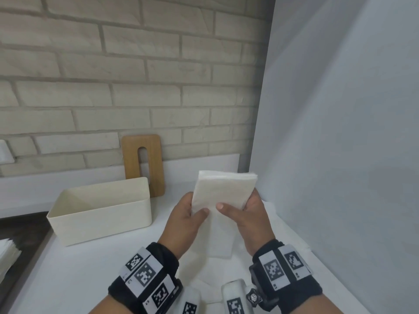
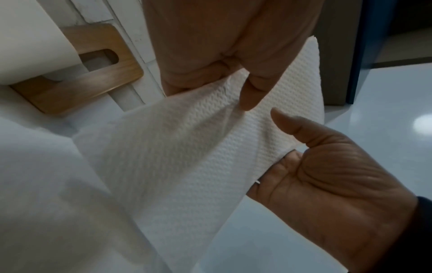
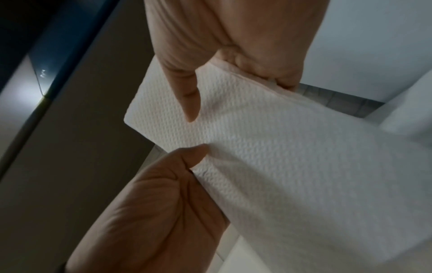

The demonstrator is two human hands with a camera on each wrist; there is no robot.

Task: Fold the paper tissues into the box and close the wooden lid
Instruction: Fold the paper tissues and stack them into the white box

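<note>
Hands met over the white counter [image 1: 68,279], both pinching one folded stack of paper tissues [image 1: 223,189] held up in the air: left hand [image 1: 188,214] with thumb on the face and fingers behind, right hand [image 1: 244,211] likewise. At about ten o'clock from the stack stood the cream box [image 1: 99,214], open and seemingly empty, and the slotted wooden lid [image 1: 142,164] leaned against the brick wall behind it. To do this step well, I judged, keep the edges squared, crease firmly, then lower the stack flat into the box without letting layers fan.
</note>
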